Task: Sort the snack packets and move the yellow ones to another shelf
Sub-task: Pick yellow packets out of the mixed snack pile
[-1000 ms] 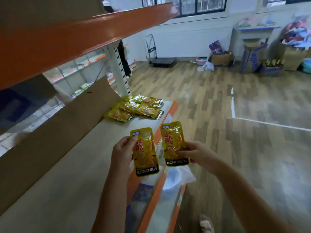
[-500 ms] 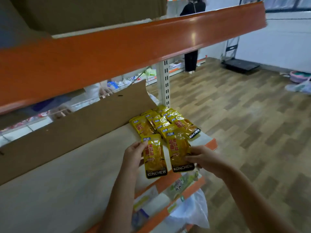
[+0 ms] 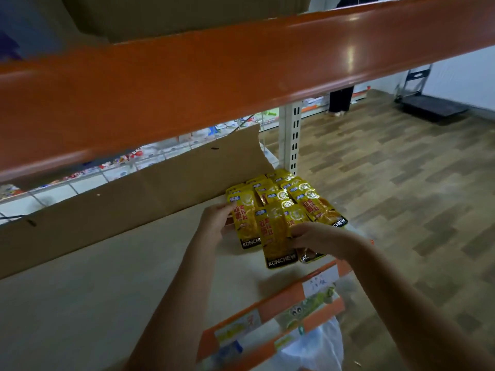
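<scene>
Several yellow snack packets [image 3: 300,194] lie in a pile at the right end of a pale shelf board [image 3: 107,277]. My left hand [image 3: 218,220] pinches the left edge of one yellow packet [image 3: 245,223] at the pile's front left. My right hand [image 3: 318,236] holds a second yellow packet [image 3: 277,236] marked KONCHEW, laid just right of the first and over the pile's near edge. Both packets touch the pile; I cannot tell whether they rest fully on the board.
An orange shelf beam [image 3: 241,76] crosses overhead close to my head. A brown cardboard wall [image 3: 134,199] backs the shelf, and a white upright post [image 3: 292,140] stands behind the pile. A white plastic bag [image 3: 316,349] hangs below the orange shelf front. A person's legs [image 3: 340,100] stand far off.
Both hands have carried their packets forward from in front of the shelf edge onto the pile. My view has swung left and closer to the shelf.
</scene>
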Motion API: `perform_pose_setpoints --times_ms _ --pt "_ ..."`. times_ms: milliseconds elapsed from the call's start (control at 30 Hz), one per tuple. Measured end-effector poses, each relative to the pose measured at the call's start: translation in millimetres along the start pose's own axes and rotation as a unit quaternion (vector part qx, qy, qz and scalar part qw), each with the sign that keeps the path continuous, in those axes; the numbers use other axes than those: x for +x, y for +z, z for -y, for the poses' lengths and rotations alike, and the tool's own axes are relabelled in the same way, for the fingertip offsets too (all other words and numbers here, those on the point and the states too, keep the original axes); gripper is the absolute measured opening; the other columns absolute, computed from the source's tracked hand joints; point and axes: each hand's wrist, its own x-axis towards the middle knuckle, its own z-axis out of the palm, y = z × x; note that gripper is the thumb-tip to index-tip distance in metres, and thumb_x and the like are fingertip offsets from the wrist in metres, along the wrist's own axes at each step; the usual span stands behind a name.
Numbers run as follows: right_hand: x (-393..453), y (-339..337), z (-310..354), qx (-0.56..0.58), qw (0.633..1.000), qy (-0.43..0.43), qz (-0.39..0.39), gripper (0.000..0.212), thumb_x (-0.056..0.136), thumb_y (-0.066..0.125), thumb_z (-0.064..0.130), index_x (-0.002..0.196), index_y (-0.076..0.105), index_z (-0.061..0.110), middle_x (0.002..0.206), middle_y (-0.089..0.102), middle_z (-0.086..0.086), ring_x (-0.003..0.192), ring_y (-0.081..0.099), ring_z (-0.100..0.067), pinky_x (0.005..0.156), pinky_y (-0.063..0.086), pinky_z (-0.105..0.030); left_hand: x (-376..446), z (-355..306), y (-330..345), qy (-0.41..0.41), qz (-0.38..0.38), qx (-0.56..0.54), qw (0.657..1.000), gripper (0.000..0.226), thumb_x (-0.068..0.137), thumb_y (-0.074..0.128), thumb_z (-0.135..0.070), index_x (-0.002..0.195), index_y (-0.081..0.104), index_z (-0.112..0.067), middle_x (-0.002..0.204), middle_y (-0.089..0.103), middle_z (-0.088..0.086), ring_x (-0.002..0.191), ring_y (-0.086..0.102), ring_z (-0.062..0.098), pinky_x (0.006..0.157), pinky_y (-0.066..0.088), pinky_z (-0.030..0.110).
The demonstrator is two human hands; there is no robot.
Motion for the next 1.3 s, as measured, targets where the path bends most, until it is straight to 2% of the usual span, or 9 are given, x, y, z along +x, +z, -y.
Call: perform_pose_setpoints --times_ms 167,367,533,700,833,933,1067,1167,1300 --pt "21 -4 22 -0.094 0.995 0.014 -0.008 0.024 0.095 0.048 0.006 0.071 0.052 0.01 0.063 0.049 -0.003 0.053 0.044 -0.011 0.05 0.035 -0.02 16 -7 -1 -0.006 0.003 0.014 1.0 0.011 0.091 0.06 -0.011 0.081 0.062 -0.009 0.077 0.062 0.005 0.067 0.059 0.016 0.059 0.049 0.028" --pt "43 -4 41 -0.17 0.985 0.025 -0.024 0.028 0.093 0.05 0.008 0.066 0.049 0.01 0.064 0.052 -0.004 0.053 0.046 -0.011 0.049 0.036 -0.019 27 -7 -2 -0.003 0.005 0.037 0.999 0.027 0.09 0.061 -0.009 0.117 0.061 -0.003 0.076 0.06 0.004 0.065 0.056 0.014 0.056 0.047 0.025" --pt "55 1 44 -0.199 0.979 0.042 -0.03 0.022 0.088 0.053 0.004 0.067 0.055 0.008 0.063 0.055 -0.005 0.053 0.047 -0.013 0.048 0.036 -0.019 28 -5 -2 0.023 0.01 0.04 0.999 0.029 0.089 0.06 -0.002 0.118 0.059 0.003 0.074 0.059 0.005 0.064 0.056 0.015 0.042 0.049 0.017" --pt "59 3 43 -0.19 0.979 0.056 -0.046 0.015 0.086 0.054 0.0 0.074 0.062 0.005 0.059 0.056 -0.003 0.048 0.049 -0.01 0.041 0.037 -0.015 33 -4 -2 0.02 0.02 0.047 0.998 0.019 0.088 0.061 -0.002 0.105 0.058 -0.011 0.068 0.063 0.001 0.062 0.057 0.014 0.043 0.047 0.017" --pt "62 3 45 -0.137 0.987 0.049 -0.068 0.023 0.09 0.048 -0.002 0.11 0.059 -0.005 0.07 0.06 -0.009 0.056 0.056 -0.015 0.053 0.046 -0.024 38 -3 -3 0.027 0.017 0.053 0.998 0.015 0.091 0.055 -0.001 0.084 0.058 -0.014 0.073 0.059 0.004 0.04 0.057 0.004 0.04 0.047 0.016" --pt "63 3 44 -0.122 0.988 0.038 -0.086 0.026 0.091 0.044 -0.002 0.113 0.058 -0.005 0.079 0.062 -0.013 0.067 0.062 -0.022 0.064 0.053 -0.031 39 -3 -2 0.035 0.018 0.053 0.998 0.013 0.092 0.053 0.001 0.096 0.058 -0.01 0.072 0.058 0.003 0.04 0.057 0.003 0.041 0.047 0.015" --pt "64 2 44 -0.156 0.982 0.051 -0.094 0.026 0.091 0.046 0.001 0.113 0.06 -0.002 0.078 0.063 -0.008 0.086 0.068 -0.028 0.08 0.054 -0.036 40 -3 -1 0.034 0.02 0.058 0.998 0.024 0.091 0.055 0.001 0.113 0.062 0.0 0.072 0.061 0.003 0.057 0.059 0.011 0.043 0.05 0.016" --pt "65 2 44 -0.228 0.964 0.038 -0.135 0.026 0.089 0.052 0.008 0.111 0.064 0.001 0.104 0.065 -0.014 0.099 0.062 -0.029 0.077 0.051 -0.032 42 -3 -1 0.028 0.021 0.064 0.997 0.025 0.091 0.054 0.001 0.116 0.061 0.002 0.052 0.064 -0.006 0.046 0.061 0.007 0.041 0.048 0.015" --pt "68 0 43 -0.257 0.953 0.028 -0.159 0.026 0.088 0.051 0.008 0.107 0.067 0.001 0.104 0.064 -0.015 0.096 0.061 -0.029 0.068 0.046 -0.029 44 -2 -1 0.031 0.023 0.071 0.997 0.026 0.092 0.052 0.002 0.117 0.058 0.003 0.039 0.058 -0.011 0.035 0.055 -0.001 0.04 0.048 0.014"
